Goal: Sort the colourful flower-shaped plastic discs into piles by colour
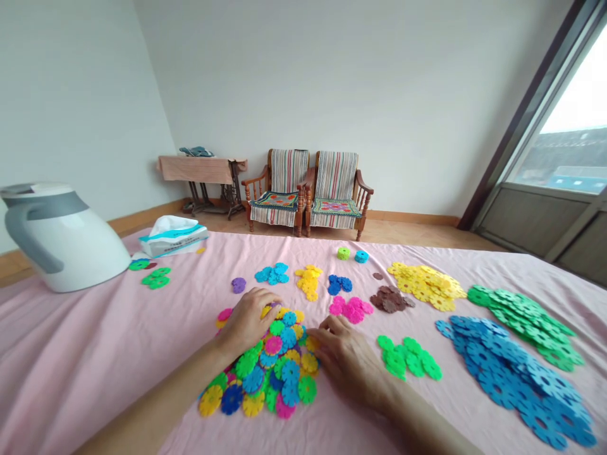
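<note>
A heap of mixed-colour plastic snowflake discs (272, 373) lies on the pink tablecloth (95, 354) just in front of me. My left hand (249, 319) rests on the heap's far left edge with its fingers curled down over the discs. My right hand (344, 354) lies on the cloth at the heap's right edge, fingers bent and touching the discs there. Whether either hand grips a disc is hidden.
Sorted piles lie beyond: yellow discs (427, 284), dark green discs (526, 316), blue discs (516, 373), bright green discs (410, 357), pink discs (351, 308), brown discs (391, 298). A white kettle (61, 237) and a tissue pack (173, 235) stand far left. Two wooden armchairs (308, 189) stand by the wall.
</note>
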A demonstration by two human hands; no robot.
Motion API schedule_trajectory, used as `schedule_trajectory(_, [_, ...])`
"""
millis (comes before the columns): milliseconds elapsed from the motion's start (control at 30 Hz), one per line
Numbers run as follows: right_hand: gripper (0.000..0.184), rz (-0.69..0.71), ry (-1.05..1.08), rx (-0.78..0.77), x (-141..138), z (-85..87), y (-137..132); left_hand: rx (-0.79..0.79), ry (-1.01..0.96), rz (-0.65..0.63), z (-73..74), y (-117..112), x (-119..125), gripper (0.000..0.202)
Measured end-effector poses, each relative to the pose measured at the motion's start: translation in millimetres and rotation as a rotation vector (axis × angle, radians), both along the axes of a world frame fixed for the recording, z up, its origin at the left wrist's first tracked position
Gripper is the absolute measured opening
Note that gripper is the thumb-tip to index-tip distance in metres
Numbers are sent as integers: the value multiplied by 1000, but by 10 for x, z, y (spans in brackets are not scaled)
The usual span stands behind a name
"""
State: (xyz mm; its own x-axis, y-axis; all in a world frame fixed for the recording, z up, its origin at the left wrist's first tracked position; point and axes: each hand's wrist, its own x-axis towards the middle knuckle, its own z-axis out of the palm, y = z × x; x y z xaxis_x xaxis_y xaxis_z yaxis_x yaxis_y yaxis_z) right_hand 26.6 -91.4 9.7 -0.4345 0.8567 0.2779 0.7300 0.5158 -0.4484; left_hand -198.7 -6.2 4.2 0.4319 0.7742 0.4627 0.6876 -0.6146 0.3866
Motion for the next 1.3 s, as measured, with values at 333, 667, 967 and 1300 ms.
schedule_trajectory(333, [11, -69, 39, -1, -25, -90, 19, -79, 80, -148, 80, -68, -45, 18])
schedule_trajectory(667, [7, -240, 369, -55, -16, -95, 363, -130, 75, -164, 152, -167, -20, 17])
schedule_trajectory(967, [14, -430, 450, -54, -199, -83, 948, 10, 242, -218, 184, -242, -12, 23])
schedule_trajectory(1300, [17, -76, 248, -166, -210, -46, 645, -83, 149, -367, 190, -199, -52, 21])
